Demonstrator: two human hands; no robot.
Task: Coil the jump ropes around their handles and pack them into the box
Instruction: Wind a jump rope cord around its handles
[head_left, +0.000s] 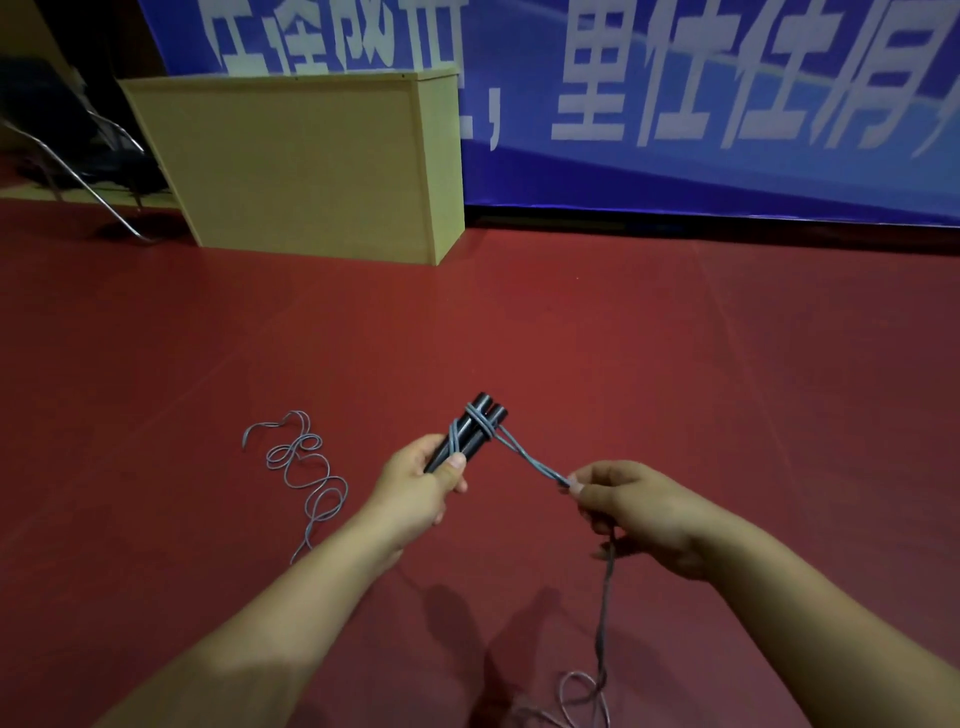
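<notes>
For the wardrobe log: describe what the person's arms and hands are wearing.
Nothing worn shows. The left hand and right hand are bare, without gloves, rings or a watch. Both forearms are uncovered to the frame's edge; no sleeves are visible.

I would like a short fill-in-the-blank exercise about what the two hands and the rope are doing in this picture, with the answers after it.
1. The left hand grips two black ____ held side by side.
2. The right hand pinches the grey ____ and pulls it taut from the handles.
3. The slack rope lies in loose loops on the ____ floor.
4. A pale wooden box stands in front of a ____ banner.

Answers: handles; rope; red; blue
</notes>
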